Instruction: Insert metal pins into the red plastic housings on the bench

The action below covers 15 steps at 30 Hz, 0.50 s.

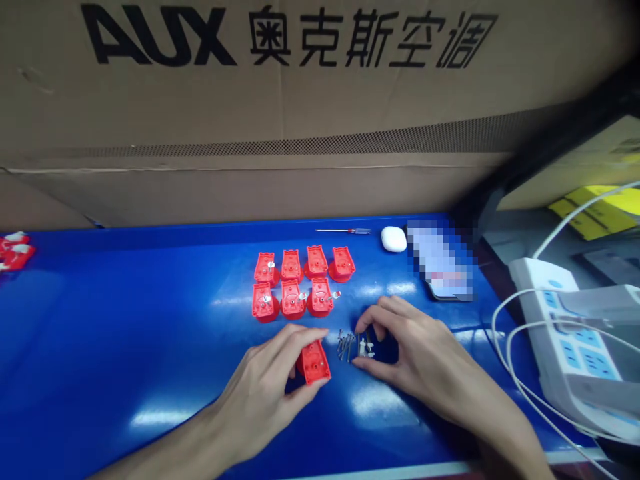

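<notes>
My left hand (273,370) grips a red plastic housing (316,363) by its sides, its hollow-looking face turned up. My right hand (403,340) hovers low over the table, thumb and forefinger apart around some small white plastic pieces (368,348). Whether a fingertip touches one is hard to make out. Between the two hands lies a small pile of screws (345,345). Beyond them stand several similar red housings (292,297) in two rows. Small whitish pieces stick out from the front-row ones and from the back-left one (265,268).
A thin screwdriver (357,231), a white rounded case (394,239) and a phone (440,260) lie toward the back right of the blue table (150,320). A power strip (575,340) with loose white cables sits at right. A large cardboard box (280,113) stands behind.
</notes>
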Each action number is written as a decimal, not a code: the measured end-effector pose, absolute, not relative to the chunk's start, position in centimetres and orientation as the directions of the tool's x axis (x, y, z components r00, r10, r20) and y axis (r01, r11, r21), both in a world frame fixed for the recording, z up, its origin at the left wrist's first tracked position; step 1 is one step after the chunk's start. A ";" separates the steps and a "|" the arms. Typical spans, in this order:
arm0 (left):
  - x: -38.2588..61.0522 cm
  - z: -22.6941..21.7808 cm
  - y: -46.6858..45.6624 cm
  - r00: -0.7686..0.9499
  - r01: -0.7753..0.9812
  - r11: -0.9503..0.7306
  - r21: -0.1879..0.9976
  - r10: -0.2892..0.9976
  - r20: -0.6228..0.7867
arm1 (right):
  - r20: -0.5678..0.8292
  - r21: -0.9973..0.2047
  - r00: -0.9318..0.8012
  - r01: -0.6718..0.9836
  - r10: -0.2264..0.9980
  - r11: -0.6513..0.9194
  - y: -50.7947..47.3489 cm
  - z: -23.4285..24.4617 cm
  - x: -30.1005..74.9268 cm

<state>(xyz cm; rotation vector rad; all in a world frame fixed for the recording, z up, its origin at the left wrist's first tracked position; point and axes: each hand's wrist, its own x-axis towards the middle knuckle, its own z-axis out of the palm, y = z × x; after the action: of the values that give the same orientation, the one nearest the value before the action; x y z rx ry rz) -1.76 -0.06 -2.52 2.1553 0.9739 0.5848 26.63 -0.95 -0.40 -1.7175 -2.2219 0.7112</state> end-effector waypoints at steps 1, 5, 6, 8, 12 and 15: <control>-1.8 -2.5 -0.1 0.617 0.467 -0.480 0.743 0.778 0.114 | -0.091 -0.526 -0.281 0.828 0.955 0.194 -0.9 -0.3 26.7; -1.7 -2.3 0.0 0.619 0.472 -0.475 0.743 0.779 0.105 | -0.089 -0.592 -0.270 0.789 0.959 0.167 -0.9 0.0 26.8; -1.7 -2.3 0.0 0.618 0.471 -0.473 0.745 0.779 0.103 | -0.089 -0.614 -0.264 0.774 0.960 0.156 -0.9 0.1 26.7; -1.7 -2.3 0.0 0.615 0.470 -0.466 0.750 0.782 0.101 | -0.079 -0.663 -0.263 0.734 0.962 0.146 -0.9 0.5 26.5; -1.6 -2.4 0.1 0.606 0.466 -0.466 0.752 0.787 0.112 | -0.040 -0.760 -0.288 0.630 0.957 0.158 -0.9 1.3 25.8; -1.6 -2.4 0.2 0.606 0.458 -0.466 0.757 0.787 0.118 | -0.033 -0.809 -0.292 0.569 0.956 0.146 -1.1 1.5 25.5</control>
<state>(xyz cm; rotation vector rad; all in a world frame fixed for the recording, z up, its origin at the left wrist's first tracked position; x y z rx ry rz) -1.57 0.16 -2.41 2.1306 0.9773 0.6034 25.50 -1.14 1.54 -1.4529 -1.9282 1.0135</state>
